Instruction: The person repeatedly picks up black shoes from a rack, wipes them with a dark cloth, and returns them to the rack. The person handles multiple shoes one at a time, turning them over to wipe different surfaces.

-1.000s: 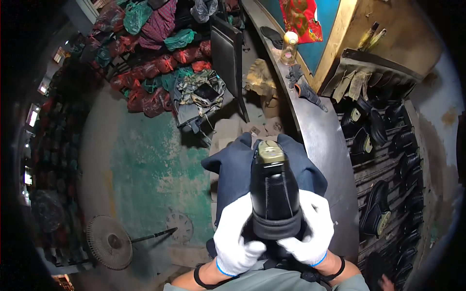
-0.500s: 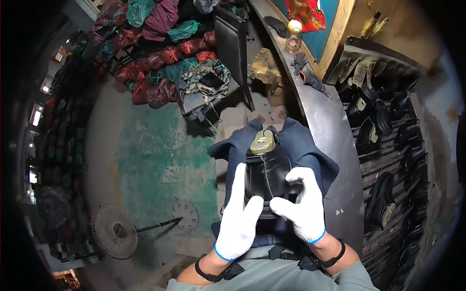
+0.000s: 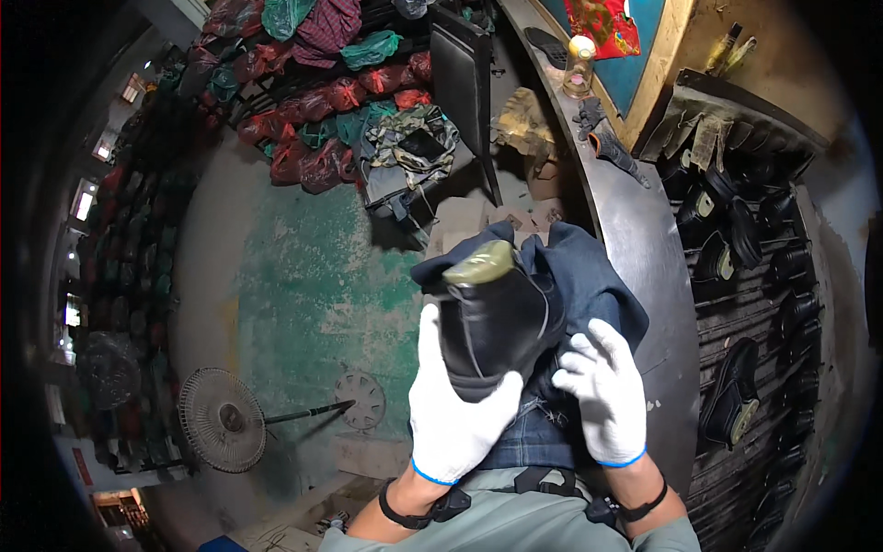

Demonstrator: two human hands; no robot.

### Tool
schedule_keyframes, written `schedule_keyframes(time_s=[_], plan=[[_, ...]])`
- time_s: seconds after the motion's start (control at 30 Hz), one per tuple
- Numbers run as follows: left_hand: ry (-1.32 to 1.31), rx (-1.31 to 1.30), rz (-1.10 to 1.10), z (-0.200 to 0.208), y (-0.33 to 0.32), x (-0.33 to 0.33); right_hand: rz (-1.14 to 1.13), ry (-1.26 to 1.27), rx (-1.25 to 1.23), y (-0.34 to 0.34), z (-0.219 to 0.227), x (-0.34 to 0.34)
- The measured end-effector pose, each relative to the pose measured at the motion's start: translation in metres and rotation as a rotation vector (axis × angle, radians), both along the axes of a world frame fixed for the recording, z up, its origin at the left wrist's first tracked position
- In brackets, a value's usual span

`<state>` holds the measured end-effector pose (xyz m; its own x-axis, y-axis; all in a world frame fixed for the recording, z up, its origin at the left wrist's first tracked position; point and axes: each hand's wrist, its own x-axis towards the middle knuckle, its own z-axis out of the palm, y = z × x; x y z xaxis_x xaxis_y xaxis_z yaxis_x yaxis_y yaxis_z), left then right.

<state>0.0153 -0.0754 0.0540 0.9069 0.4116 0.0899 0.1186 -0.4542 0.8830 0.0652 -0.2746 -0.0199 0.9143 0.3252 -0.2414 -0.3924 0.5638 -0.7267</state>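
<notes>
Holding one black leather shoe (image 3: 501, 336) above the lap: left hand (image 3: 458, 419), in a white knitted glove with blue cuff edge; grip pinching the shoe, fingers along its left side, thumb across its near end. Shoe: tilted, pale stitched seams, shiny olive-gold part at the far end. Right hand (image 3: 607, 396), in a matching glove; grip spread, fingers parted and slightly bent, just beside the shoe's right side. Beneath: dark blue cloth (image 3: 598, 276), draped over the lap.

To the right: one long grey metal surface (image 3: 651, 248), bearing a clear jar (image 3: 579, 78) with pale lid, a black shoe sole (image 3: 546, 48) and a dark glove (image 3: 614, 155) with orange trim. Past its edge: slatted rack (image 3: 713, 317), black shoes (image 3: 733, 391) in rows.

To the left: one pedestal fan (image 3: 223, 419), round grille, on worn green floor (image 3: 303, 262). Ahead: one black chair (image 3: 460, 92); just beside its back, camouflage cloth (image 3: 409, 147); farther left, red plastic bags (image 3: 299, 166), clustered.
</notes>
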Motion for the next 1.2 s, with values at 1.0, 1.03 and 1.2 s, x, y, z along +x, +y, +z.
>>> schedule_keyframes(time_s=[1.0, 1.03, 1.2], plan=[[0.153, -0.715, -0.404, -0.077, 0.061, 0.056, 0.339, -0.649, -0.648, -0.018, -0.017, 0.038], [0.150, -0.736, -0.397, -0.074, 0.062, 0.054, 0.327, -0.731, -0.659, -0.006, -0.012, 0.047], [0.122, -0.557, -0.339, -0.062, 0.078, 0.045, 0.333, -1.106, -0.741, 0.040, -0.010, 0.041]])
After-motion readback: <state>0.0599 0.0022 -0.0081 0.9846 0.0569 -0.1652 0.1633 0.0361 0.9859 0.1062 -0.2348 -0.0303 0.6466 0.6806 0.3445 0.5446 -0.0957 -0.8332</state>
